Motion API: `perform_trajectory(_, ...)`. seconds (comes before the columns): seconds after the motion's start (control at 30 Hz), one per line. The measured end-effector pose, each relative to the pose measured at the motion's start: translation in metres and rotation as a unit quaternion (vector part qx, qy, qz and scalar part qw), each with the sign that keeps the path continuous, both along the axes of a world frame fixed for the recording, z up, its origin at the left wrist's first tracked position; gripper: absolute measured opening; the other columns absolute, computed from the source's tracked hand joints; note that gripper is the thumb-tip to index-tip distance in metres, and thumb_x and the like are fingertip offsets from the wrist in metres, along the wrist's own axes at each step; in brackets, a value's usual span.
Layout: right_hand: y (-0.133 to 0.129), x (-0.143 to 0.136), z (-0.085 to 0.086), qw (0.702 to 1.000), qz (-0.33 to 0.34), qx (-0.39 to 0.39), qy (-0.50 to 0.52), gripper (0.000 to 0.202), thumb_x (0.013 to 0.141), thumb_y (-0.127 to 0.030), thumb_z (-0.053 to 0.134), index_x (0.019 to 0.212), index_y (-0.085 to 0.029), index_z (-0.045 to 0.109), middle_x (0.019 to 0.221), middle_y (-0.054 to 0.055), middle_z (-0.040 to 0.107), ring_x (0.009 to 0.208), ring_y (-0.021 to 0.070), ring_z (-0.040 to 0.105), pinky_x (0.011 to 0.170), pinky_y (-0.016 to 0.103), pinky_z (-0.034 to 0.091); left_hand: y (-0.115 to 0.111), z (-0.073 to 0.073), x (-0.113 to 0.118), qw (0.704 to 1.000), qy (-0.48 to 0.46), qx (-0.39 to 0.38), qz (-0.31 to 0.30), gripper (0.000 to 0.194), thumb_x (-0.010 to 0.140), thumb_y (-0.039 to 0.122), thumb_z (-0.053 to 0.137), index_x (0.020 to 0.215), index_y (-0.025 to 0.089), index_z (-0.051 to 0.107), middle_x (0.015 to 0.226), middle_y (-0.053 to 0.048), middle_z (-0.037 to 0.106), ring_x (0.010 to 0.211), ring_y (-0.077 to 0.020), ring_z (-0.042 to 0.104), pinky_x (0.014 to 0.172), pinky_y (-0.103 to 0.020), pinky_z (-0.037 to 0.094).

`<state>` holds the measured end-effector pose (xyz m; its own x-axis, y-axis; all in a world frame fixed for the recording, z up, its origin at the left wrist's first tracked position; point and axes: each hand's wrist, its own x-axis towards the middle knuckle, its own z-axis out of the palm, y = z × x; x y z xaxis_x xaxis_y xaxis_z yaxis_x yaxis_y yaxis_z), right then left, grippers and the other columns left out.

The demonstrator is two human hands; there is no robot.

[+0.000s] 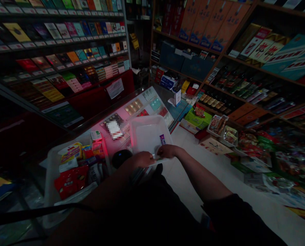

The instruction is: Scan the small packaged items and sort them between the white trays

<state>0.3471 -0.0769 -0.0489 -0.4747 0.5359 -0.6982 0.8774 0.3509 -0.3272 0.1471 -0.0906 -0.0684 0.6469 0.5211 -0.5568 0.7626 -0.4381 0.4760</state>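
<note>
A white plastic tub (152, 123) rests on the glass display counter in front of me. Inside it, towards the right wall, lies a small purple packet (162, 139). At the tub's near edge is my left hand (143, 159), its fingers curled. Close beside it, my right hand (166, 151) bends its fingers down over the near right part of the tub, just below the purple packet. The fingertips of both hands nearly meet around something small that I cannot make out in the dim light.
A second white tub (50, 171), full of packaged goods including a red bag (71, 181), stands at left. A dark round object (121, 158) sits between the tubs. Cigarette shelves (57, 37) rise at back left; bottles and boxes fill the wooden shelves (224, 54). Snack trays (216, 124) line the right.
</note>
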Motion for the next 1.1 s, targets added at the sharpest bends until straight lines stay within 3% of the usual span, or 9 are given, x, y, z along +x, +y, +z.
perform_trajectory(0.2,0.000,0.003,-0.002,1.000,-0.006,-0.007,0.028,0.038,0.095,-0.020,0.063,0.131,-0.017,0.078,0.128,0.011,0.078,0.115,0.0252,0.072,0.089,0.026,0.048,0.002,0.000,0.004,0.999,0.029,0.006,-0.020,0.039,0.099,0.033,0.046,0.107,0.017,0.081,0.115,-0.017,0.079,0.103,-0.0271,0.073,0.085,-0.034,0.051)
perform_trajectory(0.43,0.004,0.003,-0.012,1.000,-0.009,0.002,0.001,0.043,0.086,-0.014,0.070,0.128,-0.019,0.079,0.123,0.010,0.079,0.110,0.0251,0.073,0.083,0.025,0.047,0.003,-0.004,0.006,1.000,0.025,0.005,-0.008,0.036,0.098,0.032,0.050,0.106,0.016,0.080,0.114,-0.019,0.079,0.101,-0.0288,0.073,0.084,-0.035,0.048)
perform_trajectory(0.67,0.007,-0.007,-0.016,1.000,0.016,0.016,0.002,0.026,0.090,-0.011,0.063,0.102,-0.017,0.086,0.105,0.013,0.082,0.092,0.0236,0.074,0.080,0.028,0.047,0.004,-0.001,0.008,1.000,0.006,-0.022,-0.013,0.053,0.102,0.049,0.039,0.101,0.017,0.081,0.105,-0.017,0.080,0.094,-0.0274,0.074,0.076,-0.033,0.046)
perform_trajectory(0.87,0.014,-0.006,-0.018,0.998,0.050,-0.011,0.025,0.017,0.083,-0.012,0.075,0.097,-0.016,0.083,0.108,0.013,0.081,0.101,0.0270,0.072,0.085,0.031,0.048,-0.001,-0.004,0.010,0.998,-0.003,-0.059,-0.003,0.056,0.085,0.063,0.061,0.114,0.019,0.079,0.111,-0.014,0.080,0.095,-0.0288,0.073,0.073,-0.032,0.047)
perform_trajectory(0.97,0.016,-0.004,-0.021,0.998,-0.011,-0.044,0.034,0.023,0.078,-0.010,0.078,0.101,-0.015,0.080,0.104,0.013,0.080,0.099,0.0270,0.073,0.086,0.031,0.050,-0.001,-0.009,0.012,0.998,-0.018,-0.068,-0.005,0.053,0.090,0.061,0.054,0.109,0.020,0.081,0.108,-0.012,0.081,0.093,-0.0271,0.073,0.076,-0.032,0.049)
perform_trajectory(1.1,0.014,-0.003,-0.022,0.987,-0.107,-0.113,0.039,0.026,0.095,-0.015,0.061,0.117,-0.018,0.074,0.102,0.009,0.081,0.081,0.0206,0.077,0.074,0.028,0.055,0.003,-0.013,0.012,0.998,-0.006,-0.055,0.007,0.048,0.095,0.053,0.050,0.108,0.019,0.082,0.110,-0.013,0.081,0.096,-0.0272,0.073,0.078,-0.032,0.049)
